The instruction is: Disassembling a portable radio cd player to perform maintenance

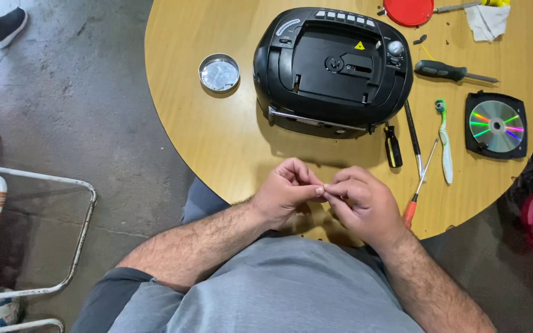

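My left hand [285, 191] and my right hand [362, 200] meet fingertip to fingertip over the near edge of the round wooden table [192, 123]. They pinch something very small between them; it is too tiny to identify. A black portable radio and disc player [331, 71] lies face down on the table just beyond my hands, its back cover up.
A small round metal tin [219, 73] sits left of the player. To its right lie a black-handled screwdriver [454, 73], a red-handled screwdriver [417, 188], a toothbrush [444, 142], a small black tool [393, 148] and a disc in a black tray [496, 126]. A red lid [408, 11], cloth [487, 21]. Folding chair [7, 228] on floor.
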